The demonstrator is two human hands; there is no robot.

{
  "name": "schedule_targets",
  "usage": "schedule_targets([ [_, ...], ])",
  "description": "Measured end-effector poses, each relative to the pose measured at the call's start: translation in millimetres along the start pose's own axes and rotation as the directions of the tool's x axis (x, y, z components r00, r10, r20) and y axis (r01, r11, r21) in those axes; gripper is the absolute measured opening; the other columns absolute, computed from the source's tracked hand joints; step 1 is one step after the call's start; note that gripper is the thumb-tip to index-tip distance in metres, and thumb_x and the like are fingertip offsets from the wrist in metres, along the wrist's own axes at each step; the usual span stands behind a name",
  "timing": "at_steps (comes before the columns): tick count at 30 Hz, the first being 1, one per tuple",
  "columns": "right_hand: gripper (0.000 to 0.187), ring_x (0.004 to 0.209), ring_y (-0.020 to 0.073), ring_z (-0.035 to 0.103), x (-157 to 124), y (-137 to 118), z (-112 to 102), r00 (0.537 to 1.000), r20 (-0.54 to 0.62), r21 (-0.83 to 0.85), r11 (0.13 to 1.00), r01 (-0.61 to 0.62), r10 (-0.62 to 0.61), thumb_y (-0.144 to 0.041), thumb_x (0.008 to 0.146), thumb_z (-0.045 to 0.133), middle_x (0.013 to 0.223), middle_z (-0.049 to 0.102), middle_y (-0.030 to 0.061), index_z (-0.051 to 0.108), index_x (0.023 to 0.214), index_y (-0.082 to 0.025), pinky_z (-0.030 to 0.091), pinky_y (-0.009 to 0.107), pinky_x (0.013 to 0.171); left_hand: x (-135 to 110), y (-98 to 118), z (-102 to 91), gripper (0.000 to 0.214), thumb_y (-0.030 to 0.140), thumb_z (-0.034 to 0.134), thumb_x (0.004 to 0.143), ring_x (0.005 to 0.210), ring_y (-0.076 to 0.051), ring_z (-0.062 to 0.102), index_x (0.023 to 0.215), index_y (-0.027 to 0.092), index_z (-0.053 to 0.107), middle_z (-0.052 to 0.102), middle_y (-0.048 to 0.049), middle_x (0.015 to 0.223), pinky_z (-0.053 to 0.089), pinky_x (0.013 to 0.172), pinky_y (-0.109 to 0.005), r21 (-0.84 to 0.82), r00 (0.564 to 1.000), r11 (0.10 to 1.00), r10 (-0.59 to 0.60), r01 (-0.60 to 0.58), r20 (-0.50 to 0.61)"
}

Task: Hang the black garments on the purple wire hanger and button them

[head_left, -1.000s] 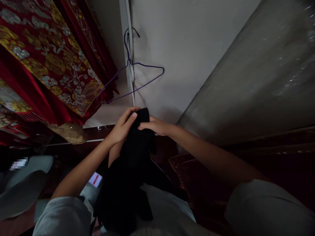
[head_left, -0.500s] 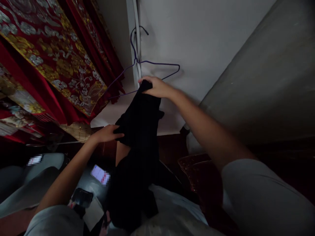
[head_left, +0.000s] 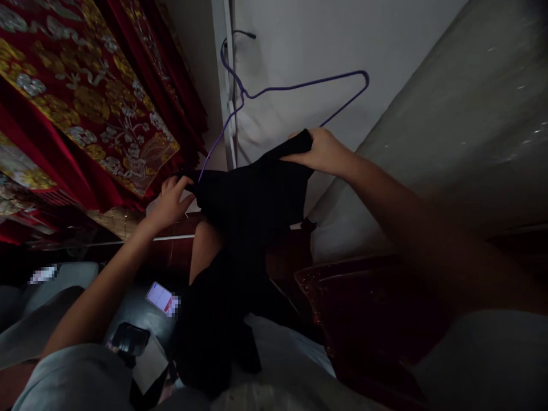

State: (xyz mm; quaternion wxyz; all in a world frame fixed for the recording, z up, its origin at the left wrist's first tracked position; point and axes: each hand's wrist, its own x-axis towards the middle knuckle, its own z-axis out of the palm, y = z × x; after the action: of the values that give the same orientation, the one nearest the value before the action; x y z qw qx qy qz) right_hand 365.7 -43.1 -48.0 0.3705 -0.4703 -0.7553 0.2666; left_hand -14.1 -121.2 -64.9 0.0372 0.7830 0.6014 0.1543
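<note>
We see a black garment [head_left: 252, 194] spread between two hands at the centre of the frame. The left hand [head_left: 169, 202] grips its left end between thumb and fingers; the right hand [head_left: 325, 151] pinches its upper right corner. Above it, we find a purple hanger [head_left: 308, 84] hooked at a white upright strip [head_left: 229, 74], upper centre. The hanger's left arm runs down to the garment's edge near the left hand, and its lower bar passes behind the right hand; we cannot tell whether the hanger enters the cloth. At upper left, we note red embroidered fabric [head_left: 111, 103]; at lower left, a phone [head_left: 158, 295] with its screen lit.
</note>
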Motion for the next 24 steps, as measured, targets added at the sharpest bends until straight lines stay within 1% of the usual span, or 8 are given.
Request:
schedule_targets([
  [4, 0.02, 0.075, 0.02, 0.056, -7.9, 3.8, -3.5, 0.993, -0.085, -0.074, 0.995, 0.07, -0.076, -0.038, 0.074, 0.075, 0.073, 0.061, 0.0019, 0.062, 0.074, -0.022, 0.043, 0.035, 0.073, 10.5, 18.6, -8.9, 0.017, 0.024, 0.058, 0.091, 0.137, -0.035, 0.043, 0.108, 0.024, 0.061, 0.059, -0.0101, 0.122, 0.034, 0.117, -0.061, -0.015, 0.979, 0.989, 0.145, -0.148, -0.14],
  [8, 0.015, 0.081, 0.0259, 0.065, -12.9, -2.8, 19.7, 0.988, -0.01, 0.036, 0.987, 0.154, -0.153, -0.036, 0.073, 0.069, 0.077, 0.069, 0.0048, 0.066, 0.076, -0.022, 0.051, 0.042, 0.08, 25.9, 34.5, -20.6, 0.015, 0.02, 0.055, 0.092, 0.12, -0.028, 0.057, 0.107, 0.023, 0.057, 0.062, -0.0071, 0.112, 0.044, 0.111, -0.053, -0.153, 0.931, 0.943, 0.248, -0.295, -0.267],
  [11, 0.012, 0.092, 0.0282, 0.07, -19.1, -17.5, 40.3, 0.981, 0.048, 0.133, 0.975, 0.18, -0.188, -0.03, 0.076, 0.068, 0.09, 0.075, 0.0064, 0.071, 0.084, -0.022, 0.054, 0.046, 0.092, 48.8, 43.2, -30.9, 0.017, 0.021, 0.054, 0.095, 0.115, -0.022, 0.059, 0.112, 0.023, 0.054, 0.064, -0.0044, 0.112, 0.046, 0.107, -0.046, -0.253, 0.883, 0.902, 0.228, -0.35, -0.409],
  [14, 0.027, 0.111, 0.0284, 0.07, -22.7, -26.1, 43.6, 0.976, 0.051, 0.121, 0.971, 0.206, -0.214, -0.023, 0.079, 0.067, 0.112, 0.077, 0.0065, 0.075, 0.105, -0.022, 0.051, 0.047, 0.106, 73.1, 41.6, -38.8, 0.022, 0.019, 0.056, 0.094, 0.116, -0.019, 0.059, 0.116, 0.023, 0.055, 0.066, -0.0031, 0.117, 0.047, 0.107, -0.042, -0.262, 0.868, 0.903, 0.194, -0.34, -0.458],
  [16, 0.047, 0.13, 0.028, 0.062, -20.5, -21.9, 32.3, 0.966, -0.096, 0.053, 0.968, 0.247, -0.242, -0.017, 0.078, 0.069, 0.134, 0.07, 0.0084, 0.07, 0.125, -0.02, 0.043, 0.045, 0.118, 85.2, 33.0, -41.9, 0.023, 0.018, 0.054, 0.093, 0.112, -0.02, 0.063, 0.115, 0.022, 0.06, 0.07, -0.0035, 0.113, 0.049, 0.104, -0.041, -0.255, 0.887, 0.905, 0.218, -0.34, -0.407],
  [18, 0.065, 0.143, 0.0281, 0.051, -14.9, -9.9, 12.9, 0.902, -0.363, -0.036, 0.97, 0.239, -0.235, -0.012, 0.076, 0.074, 0.149, 0.058, 0.0137, 0.061, 0.139, -0.015, 0.034, 0.043, 0.124, 92.2, 21.4, -44.6, 0.025, 0.017, 0.052, 0.09, 0.108, -0.023, 0.066, 0.111, 0.02, 0.065, 0.073, -0.0046, 0.108, 0.051, 0.103, -0.042, -0.244, 0.905, 0.901, 0.272, -0.358, -0.327],
  [20, 0.062, 0.138, 0.0298, 0.055, -8.7, 5.5, -9.4, 0.855, -0.5, -0.043, 0.991, 0.13, -0.135, -0.011, 0.077, 0.076, 0.147, 0.059, 0.0183, 0.062, 0.137, -0.009, 0.039, 0.043, 0.12, 93.9, 10.8, -48.6, 0.025, 0.02, 0.053, 0.089, 0.109, -0.026, 0.067, 0.11, 0.019, 0.068, 0.074, -0.0049, 0.108, 0.051, 0.104, -0.045, -0.242, 0.906, 0.89, 0.318, -0.387, -0.281],
  [24, 0.025, 0.098, 0.0251, 0.072, -5.5, 24.1, -43.1, 0.957, -0.262, 0.153, 0.985, -0.082, 0.12, -0.016, 0.083, 0.076, 0.104, 0.078, 0.0117, 0.076, 0.107, -0.009, 0.054, 0.044, 0.096, 86.3, -0.8, -60.3, 0.023, 0.032, 0.058, 0.093, 0.121, -0.026, 0.061, 0.111, 0.022, 0.068, 0.073, -0.0022, 0.113, 0.046, 0.112, -0.046, -0.242, 0.892, 0.894, 0.283, -0.378, -0.352],
])
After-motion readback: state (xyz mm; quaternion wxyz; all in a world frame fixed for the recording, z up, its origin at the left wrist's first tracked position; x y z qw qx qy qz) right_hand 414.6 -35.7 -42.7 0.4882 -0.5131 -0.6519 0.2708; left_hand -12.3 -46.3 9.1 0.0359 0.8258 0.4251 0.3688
